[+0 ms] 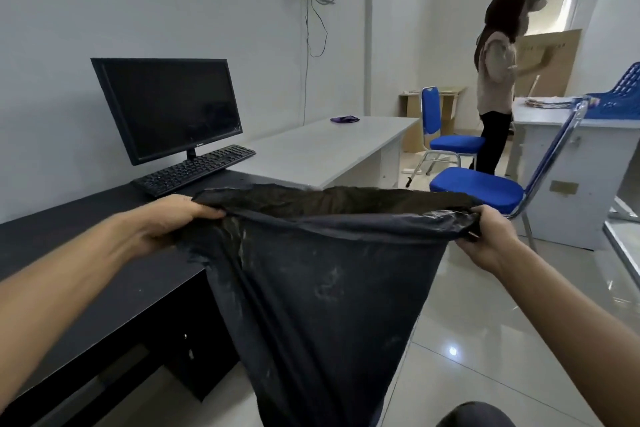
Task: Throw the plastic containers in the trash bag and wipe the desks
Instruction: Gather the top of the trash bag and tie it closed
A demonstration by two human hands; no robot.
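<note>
Holding the black trash bag (318, 281) open by its rim, the left grip (173, 218) and right grip (488, 236) are each closed on bunched plastic. It hangs beside the dark tabletop (86, 253), mouth stretched wide. A purple cloth (344, 119) lies on the grey tabletop (329, 149) beyond the black keyboard (194, 166).

Bare forearms (69, 281), left hand (169, 222), right hand (491, 239)

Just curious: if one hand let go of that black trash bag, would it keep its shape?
Probably not: the trash bag hangs in soft folds, its mouth open only where the left hand and right hand stretch it. It looks light, hanging flat without bulges.
</note>
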